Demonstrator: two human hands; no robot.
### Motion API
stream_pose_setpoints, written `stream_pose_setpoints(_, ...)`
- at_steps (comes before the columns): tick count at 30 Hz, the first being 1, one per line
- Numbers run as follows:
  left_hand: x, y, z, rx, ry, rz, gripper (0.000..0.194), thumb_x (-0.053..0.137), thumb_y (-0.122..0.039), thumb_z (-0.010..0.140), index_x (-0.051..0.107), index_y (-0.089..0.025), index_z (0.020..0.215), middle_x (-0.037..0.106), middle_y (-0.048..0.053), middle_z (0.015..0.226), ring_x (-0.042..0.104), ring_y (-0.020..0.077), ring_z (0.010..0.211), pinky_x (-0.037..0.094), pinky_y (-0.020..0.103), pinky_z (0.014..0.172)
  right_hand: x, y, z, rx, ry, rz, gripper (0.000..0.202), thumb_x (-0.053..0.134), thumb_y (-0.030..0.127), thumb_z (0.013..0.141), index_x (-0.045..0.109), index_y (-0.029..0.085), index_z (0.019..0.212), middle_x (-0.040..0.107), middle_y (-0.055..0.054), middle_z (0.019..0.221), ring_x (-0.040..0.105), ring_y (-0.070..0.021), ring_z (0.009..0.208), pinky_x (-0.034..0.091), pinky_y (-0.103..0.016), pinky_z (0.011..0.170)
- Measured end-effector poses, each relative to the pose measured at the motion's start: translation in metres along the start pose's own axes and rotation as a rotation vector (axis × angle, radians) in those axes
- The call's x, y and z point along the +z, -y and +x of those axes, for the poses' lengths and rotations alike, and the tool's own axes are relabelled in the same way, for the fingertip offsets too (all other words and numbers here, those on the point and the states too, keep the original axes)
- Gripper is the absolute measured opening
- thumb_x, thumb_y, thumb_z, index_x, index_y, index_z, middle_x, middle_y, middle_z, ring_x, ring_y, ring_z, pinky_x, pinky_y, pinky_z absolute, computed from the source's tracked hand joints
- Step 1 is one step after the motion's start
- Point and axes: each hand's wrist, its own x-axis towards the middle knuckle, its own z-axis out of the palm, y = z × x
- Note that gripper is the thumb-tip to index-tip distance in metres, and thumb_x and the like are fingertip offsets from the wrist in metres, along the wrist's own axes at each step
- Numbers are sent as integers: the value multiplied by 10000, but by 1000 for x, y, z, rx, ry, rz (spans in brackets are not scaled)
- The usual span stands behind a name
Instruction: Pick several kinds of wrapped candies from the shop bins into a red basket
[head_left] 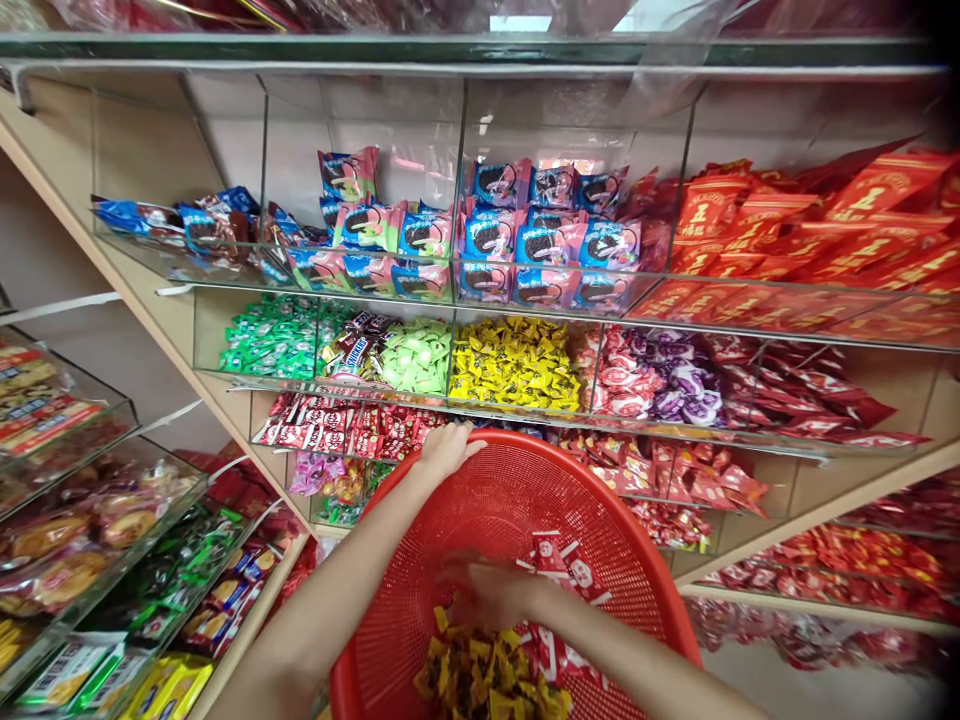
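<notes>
My left hand (448, 450) is closed over the far rim of a red plastic basket (645, 530), which leans against the shelf. Down inside the basket is my right hand (491, 590), just above a heap of yellow-wrapped candies (487, 675). Its fingers are smeared by motion, so whether they hold anything is unclear. Red-and-white packets (577, 570) lie in the basket to the right of that hand, partly covered by the wrist. More yellow candies (517, 365) fill a clear shelf bin beyond the rim.
Clear-fronted shelves rise ahead. They hold green-wrapped candies (277, 335), purple-wrapped candies (686, 375), blue-and-pink cookie packs (547, 240) and red packets (780, 230). Slanted wooden panels (172, 310) flank them. At left stand bins of packaged snacks (67, 560).
</notes>
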Motion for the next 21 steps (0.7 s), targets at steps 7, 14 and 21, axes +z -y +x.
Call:
stream_pose_setpoints(7, -2, 1, 0, 21, -15, 11, 494, 256, -579, 828, 514, -200, 1012, 633, 98, 907, 595, 228, 880, 426, 309, 732, 26, 9, 3, 10, 366, 73, 629, 325, 605, 789, 435, 198, 1256, 518, -119, 1225, 520, -251, 1052, 421, -367, 865)
stream_pose_setpoints(14, 0, 4, 0, 38, -54, 20, 493, 258, -572, 830, 521, -194, 1006, 635, 103, 907, 600, 239, 870, 439, 317, 712, -18, 28, -12, 74, 65, 28, 661, 373, 588, 785, 309, 220, 1329, 306, -119, 1395, 296, -294, 1259, 269, -464, 1012)
stream_pose_setpoints(21, 4, 9, 2, 34, -57, -6, 438, 273, -504, 855, 530, -201, 1039, 630, 94, 937, 593, 239, 902, 444, 331, 743, -145, 37, -21, -83, -610, -206, 403, 438, 360, 835, 428, 220, 1213, 502, -71, 1203, 470, -178, 1096, 370, -310, 939)
